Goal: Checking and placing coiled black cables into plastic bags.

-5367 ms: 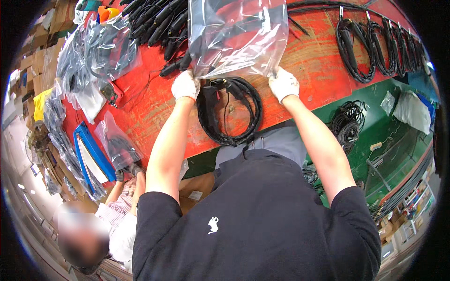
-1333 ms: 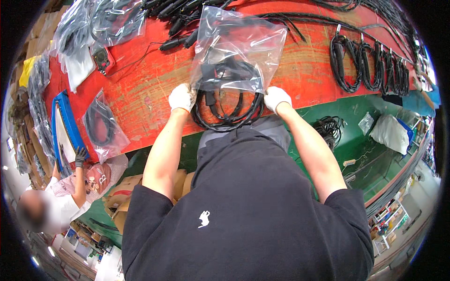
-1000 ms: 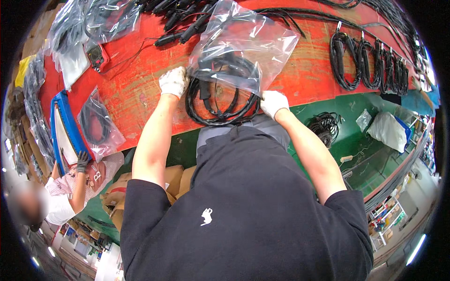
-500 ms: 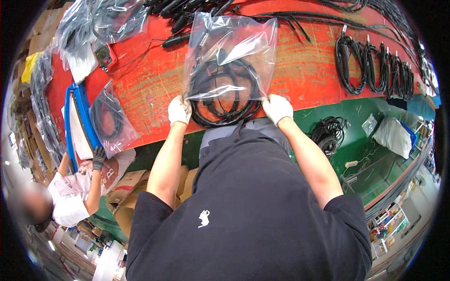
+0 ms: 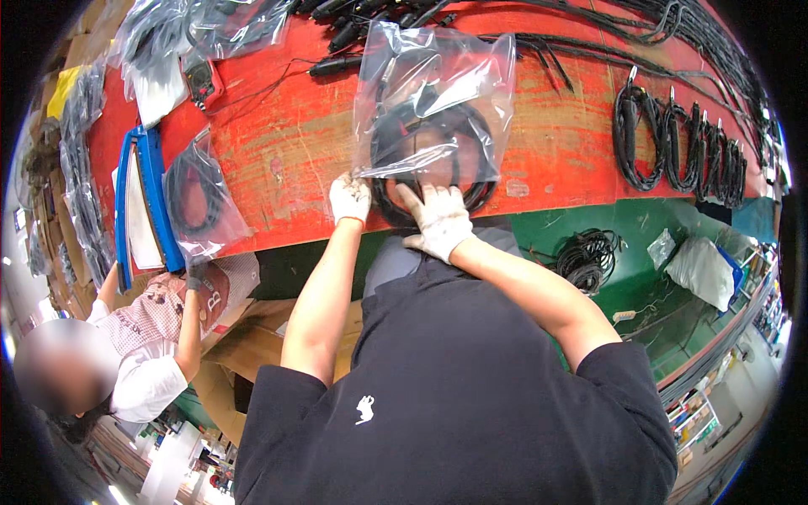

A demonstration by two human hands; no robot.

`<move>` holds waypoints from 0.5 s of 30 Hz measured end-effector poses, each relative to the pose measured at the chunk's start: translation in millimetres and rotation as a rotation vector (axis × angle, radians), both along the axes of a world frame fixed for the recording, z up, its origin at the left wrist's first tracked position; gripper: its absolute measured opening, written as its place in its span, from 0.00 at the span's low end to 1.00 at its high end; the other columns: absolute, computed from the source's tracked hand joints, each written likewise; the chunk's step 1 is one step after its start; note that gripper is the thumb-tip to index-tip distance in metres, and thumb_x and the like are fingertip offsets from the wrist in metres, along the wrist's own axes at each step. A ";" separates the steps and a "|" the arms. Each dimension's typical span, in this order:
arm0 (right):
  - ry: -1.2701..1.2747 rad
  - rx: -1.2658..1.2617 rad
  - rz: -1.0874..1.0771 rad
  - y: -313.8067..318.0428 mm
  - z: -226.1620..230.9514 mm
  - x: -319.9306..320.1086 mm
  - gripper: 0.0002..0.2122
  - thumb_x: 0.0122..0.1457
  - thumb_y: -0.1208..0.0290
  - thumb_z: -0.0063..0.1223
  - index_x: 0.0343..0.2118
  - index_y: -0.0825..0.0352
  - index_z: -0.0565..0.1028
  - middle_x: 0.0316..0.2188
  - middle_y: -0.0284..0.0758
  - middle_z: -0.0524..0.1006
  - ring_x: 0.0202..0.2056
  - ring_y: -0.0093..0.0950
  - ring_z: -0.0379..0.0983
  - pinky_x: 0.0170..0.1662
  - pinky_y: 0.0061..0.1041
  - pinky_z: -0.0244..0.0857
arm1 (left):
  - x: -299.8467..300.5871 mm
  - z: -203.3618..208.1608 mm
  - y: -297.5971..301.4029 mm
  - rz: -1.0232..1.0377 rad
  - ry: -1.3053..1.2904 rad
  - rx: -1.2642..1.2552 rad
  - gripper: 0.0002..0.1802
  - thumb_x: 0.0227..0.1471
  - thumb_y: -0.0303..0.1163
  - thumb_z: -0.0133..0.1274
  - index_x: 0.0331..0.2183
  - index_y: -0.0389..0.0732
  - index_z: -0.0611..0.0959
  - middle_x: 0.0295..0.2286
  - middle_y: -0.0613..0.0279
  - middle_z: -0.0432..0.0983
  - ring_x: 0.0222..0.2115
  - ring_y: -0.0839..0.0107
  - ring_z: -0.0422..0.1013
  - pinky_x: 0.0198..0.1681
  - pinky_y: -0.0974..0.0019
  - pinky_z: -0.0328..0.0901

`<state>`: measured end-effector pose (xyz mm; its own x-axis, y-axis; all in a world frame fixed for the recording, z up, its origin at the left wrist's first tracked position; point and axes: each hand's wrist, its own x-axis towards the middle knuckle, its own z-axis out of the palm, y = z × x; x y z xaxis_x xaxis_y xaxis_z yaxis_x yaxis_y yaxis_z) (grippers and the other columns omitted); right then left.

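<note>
A clear plastic bag [image 5: 480, 84] lies on the red table, its mouth toward me. A coil of black cable [image 5: 485, 195] is mostly inside it, with the near part of the loop sticking out. My left hand [image 5: 350, 199], in a white glove, is closed on the bag's near left corner. My right hand [image 5: 441, 222], gloved too, rests on the near part of the coil at the bag's mouth. Its fingers are stretched out and apart, pointing away from me; they partly cover the cable.
Coiled cables [image 5: 637, 139] hang in a row at the right. Loose black cables lie along the back. At the left are a bagged coil [image 5: 195, 195], a blue sealer-like frame [image 5: 155, 198], a red meter [image 5: 202, 82] and a co-worker [image 5: 151, 374].
My right hand has left the bag's near right corner and moved left onto the coil, its fingers opening out. My left hand still grips the left corner. The co-worker's gloved hand has moved lower.
</note>
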<state>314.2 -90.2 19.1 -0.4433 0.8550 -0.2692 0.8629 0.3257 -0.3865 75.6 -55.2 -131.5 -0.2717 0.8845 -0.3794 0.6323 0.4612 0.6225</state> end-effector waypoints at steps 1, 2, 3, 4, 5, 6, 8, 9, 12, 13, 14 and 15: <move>-0.012 0.174 0.008 -9.7 -19.1 5.8 0.44 0.43 0.47 0.70 0.66 0.51 0.63 0.49 0.49 0.72 0.46 0.45 0.73 0.51 0.42 0.66 | 25.4 2.2 -2.2 0.024 -0.164 -0.019 0.13 0.63 0.29 0.47 0.28 0.35 0.80 0.24 0.48 0.79 0.26 0.56 0.74 0.33 0.59 0.68; -0.019 0.162 -0.004 -10.6 -28.5 9.9 0.44 0.43 0.47 0.70 0.66 0.51 0.63 0.49 0.49 0.72 0.46 0.45 0.73 0.51 0.42 0.66 | 49.4 15.9 -6.9 0.063 -0.314 -0.038 0.12 0.63 0.28 0.46 0.28 0.35 0.79 0.23 0.52 0.78 0.26 0.61 0.74 0.33 0.61 0.67; -0.018 0.041 -0.040 -6.9 -34.7 11.1 0.43 0.45 0.49 0.70 0.66 0.50 0.64 0.47 0.49 0.72 0.46 0.45 0.73 0.49 0.42 0.67 | 58.9 26.7 -9.4 0.027 -0.282 -0.007 0.11 0.64 0.26 0.45 0.29 0.36 0.78 0.24 0.57 0.77 0.26 0.68 0.71 0.32 0.64 0.66; -0.012 -0.077 -0.067 -3.3 -38.8 9.5 0.41 0.46 0.51 0.70 0.65 0.48 0.64 0.46 0.48 0.73 0.46 0.44 0.73 0.48 0.42 0.68 | 60.3 32.0 -12.4 -0.002 -0.244 0.066 0.11 0.63 0.24 0.46 0.29 0.36 0.78 0.24 0.57 0.77 0.25 0.70 0.69 0.31 0.66 0.65; 0.085 0.004 -0.088 -5.4 -43.4 13.4 0.37 0.48 0.61 0.67 0.64 0.44 0.65 0.39 0.43 0.73 0.41 0.42 0.75 0.42 0.42 0.70 | 58.7 36.4 -14.2 -0.012 -0.291 0.084 0.11 0.64 0.27 0.46 0.29 0.36 0.79 0.24 0.54 0.77 0.25 0.64 0.71 0.32 0.63 0.66; 0.089 0.001 -0.086 -7.7 -47.9 15.1 0.37 0.48 0.61 0.67 0.64 0.44 0.65 0.39 0.43 0.73 0.41 0.42 0.75 0.42 0.42 0.70 | 57.3 41.0 -15.9 -0.021 -0.338 0.103 0.13 0.64 0.30 0.46 0.30 0.35 0.80 0.24 0.50 0.78 0.25 0.59 0.73 0.32 0.60 0.67; 0.194 -0.031 -0.109 -12.6 -57.9 19.5 0.31 0.52 0.64 0.62 0.61 0.43 0.68 0.33 0.40 0.74 0.35 0.39 0.76 0.37 0.41 0.72 | 59.5 59.5 -16.2 -0.157 -0.102 0.064 0.15 0.64 0.34 0.46 0.30 0.36 0.81 0.25 0.46 0.79 0.28 0.51 0.74 0.33 0.56 0.67; 0.225 0.071 -0.128 -17.4 -63.0 22.1 0.26 0.55 0.67 0.57 0.59 0.42 0.71 0.28 0.38 0.74 0.29 0.38 0.76 0.32 0.40 0.72 | 60.5 65.1 -16.5 -0.286 0.136 0.028 0.18 0.65 0.39 0.45 0.31 0.37 0.82 0.27 0.41 0.79 0.30 0.43 0.75 0.35 0.51 0.68; 0.207 0.169 -0.218 -32.6 -78.8 20.6 0.26 0.55 0.67 0.56 0.59 0.41 0.71 0.28 0.39 0.73 0.26 0.39 0.75 0.29 0.41 0.71 | 63.6 71.5 -19.1 -0.278 0.156 -0.068 0.24 0.65 0.47 0.43 0.31 0.39 0.84 0.30 0.38 0.78 0.35 0.37 0.74 0.38 0.44 0.67; 0.222 0.239 -0.305 -35.4 -85.7 17.5 0.26 0.56 0.68 0.56 0.58 0.40 0.71 0.27 0.40 0.73 0.23 0.41 0.74 0.27 0.41 0.70 | 65.9 74.1 -23.7 -0.304 0.174 -0.075 0.25 0.65 0.49 0.42 0.32 0.40 0.84 0.30 0.40 0.79 0.35 0.39 0.75 0.39 0.45 0.68; 0.263 0.283 -0.424 -33.2 -88.1 7.6 0.24 0.56 0.66 0.58 0.57 0.42 0.72 0.28 0.42 0.73 0.27 0.42 0.75 0.29 0.43 0.71 | 64.8 74.6 -29.9 -0.301 0.188 -0.070 0.25 0.65 0.49 0.42 0.32 0.40 0.84 0.30 0.40 0.79 0.35 0.39 0.75 0.39 0.45 0.68; 0.247 0.293 -0.532 -29.0 -91.7 0.3 0.23 0.56 0.65 0.59 0.56 0.45 0.71 0.30 0.42 0.74 0.29 0.43 0.76 0.32 0.44 0.71 | 68.0 73.0 -37.1 -0.327 0.148 -0.084 0.25 0.65 0.49 0.42 0.32 0.40 0.84 0.30 0.41 0.80 0.35 0.40 0.76 0.40 0.45 0.68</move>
<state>314.6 -119.2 -72.6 0.0416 0.9971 0.0636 0.8324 0.0006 -0.5541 143.6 -92.3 -58.5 -0.0376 0.9009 -0.4323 0.8350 0.2660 0.4817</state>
